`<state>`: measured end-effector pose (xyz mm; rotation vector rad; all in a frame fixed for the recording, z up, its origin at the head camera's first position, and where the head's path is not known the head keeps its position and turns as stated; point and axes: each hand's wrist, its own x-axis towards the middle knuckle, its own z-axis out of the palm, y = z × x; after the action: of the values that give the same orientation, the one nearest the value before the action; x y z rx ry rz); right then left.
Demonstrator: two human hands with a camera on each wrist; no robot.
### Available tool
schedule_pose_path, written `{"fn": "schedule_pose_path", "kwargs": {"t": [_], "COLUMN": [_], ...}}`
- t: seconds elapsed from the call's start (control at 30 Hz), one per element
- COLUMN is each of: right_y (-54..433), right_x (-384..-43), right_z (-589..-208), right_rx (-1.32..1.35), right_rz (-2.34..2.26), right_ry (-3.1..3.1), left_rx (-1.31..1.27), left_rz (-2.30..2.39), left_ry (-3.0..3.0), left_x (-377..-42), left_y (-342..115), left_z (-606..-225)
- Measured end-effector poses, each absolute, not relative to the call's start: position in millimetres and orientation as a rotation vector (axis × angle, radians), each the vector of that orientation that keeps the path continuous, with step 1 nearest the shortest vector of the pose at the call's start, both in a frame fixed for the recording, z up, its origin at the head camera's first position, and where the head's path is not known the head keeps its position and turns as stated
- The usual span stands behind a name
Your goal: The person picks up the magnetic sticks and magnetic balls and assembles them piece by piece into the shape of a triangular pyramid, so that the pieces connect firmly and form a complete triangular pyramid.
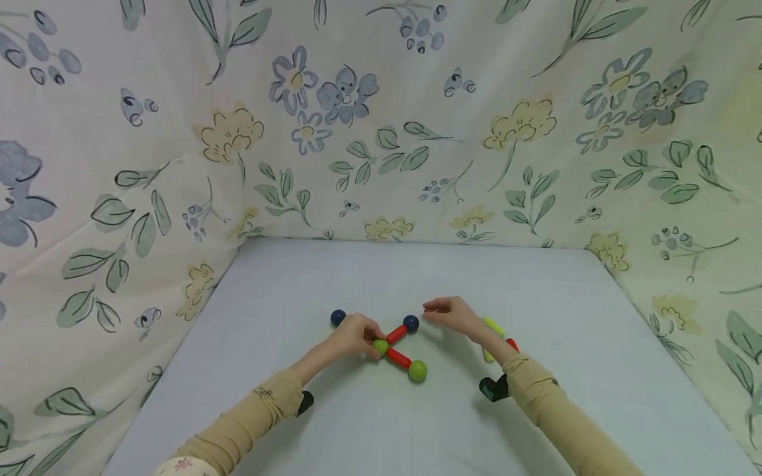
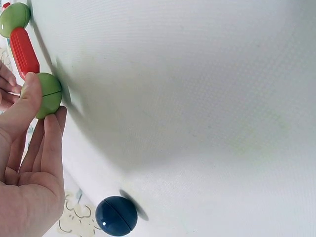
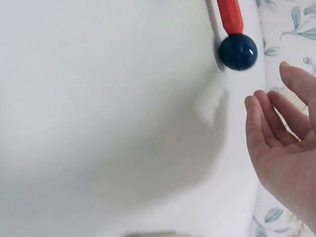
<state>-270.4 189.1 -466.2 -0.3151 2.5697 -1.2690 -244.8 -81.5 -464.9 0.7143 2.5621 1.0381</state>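
My left hand (image 1: 355, 335) pinches a green ball (image 2: 51, 94) between thumb and fingers. Two red rods run from that ball: one red rod (image 1: 397, 334) reaches a dark blue ball (image 1: 411, 323), the other red rod (image 1: 398, 358) a second green ball (image 1: 418, 371). To the right of the joined blue ball is my right hand (image 1: 455, 315), apart from it and holding nothing. Its fingers are loosely bent in the right wrist view, close to the blue ball (image 3: 238, 52). A loose blue ball (image 2: 116, 216) lies beyond my left hand, partly covered by it in the head view.
Beside my right forearm lie yellow-green rods (image 1: 493, 326) and a red piece (image 1: 512, 344), partly hidden by the arm. A dark wrist device (image 1: 494, 389) hangs under the right sleeve. Floral cloth (image 1: 381, 132) hangs behind the white table (image 1: 381, 430).
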Motion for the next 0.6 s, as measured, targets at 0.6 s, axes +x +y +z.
{"fn": "schedule_pose_path", "kwargs": {"t": [0.6], "right_y": [279.2], "right_x": [-260.7], "right_z": [-434.5], "right_rx": [-0.182], "right_rz": [-1.236], "right_ry": [2.677], "left_rx": [0.671], "left_rz": [1.047], "left_ry": [2.552], "left_x": [-245.4], "left_y": [-82.8], "left_z": [-464.6]}}
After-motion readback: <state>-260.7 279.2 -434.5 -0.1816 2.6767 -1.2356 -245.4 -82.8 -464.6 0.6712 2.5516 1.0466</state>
